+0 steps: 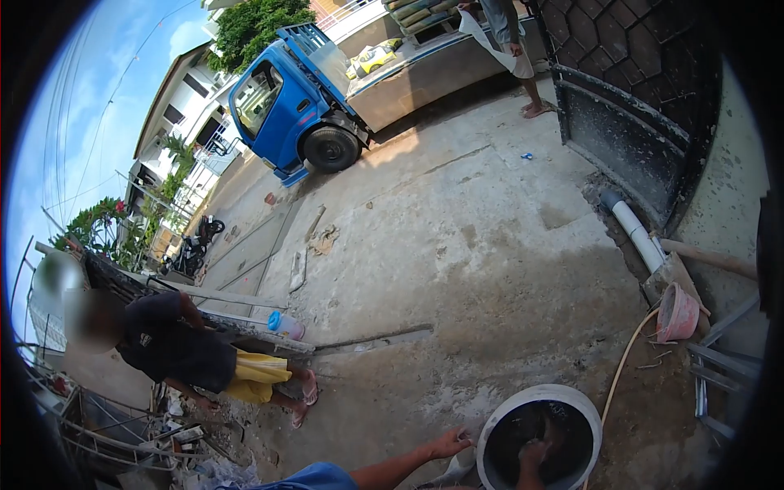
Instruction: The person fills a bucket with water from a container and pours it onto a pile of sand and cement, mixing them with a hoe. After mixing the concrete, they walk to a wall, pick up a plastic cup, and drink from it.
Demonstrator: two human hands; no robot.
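Observation:
A round tub (545,393) with a pale rim stands at the lower right and has dark liquid in it. My right hand (533,452) reaches down inside this tub, and its fingers are too dark and hidden to make out. Just left of the rim is my left hand (451,442), its fingers curled closed. Whether it touches the rim or grips something small does not show. Below that hand, a greyish object (458,468) lies partly cut off by the frame's bottom edge.
A person (184,339) in yellow shorts stands at left beside rubble; another (510,41) stands by the blue truck (282,106). Right of the tub are a hose (625,363), a pink bucket (678,313), metal ladder-like rails (727,367), and a white pipe (637,229). A lidded container (286,325) sits left.

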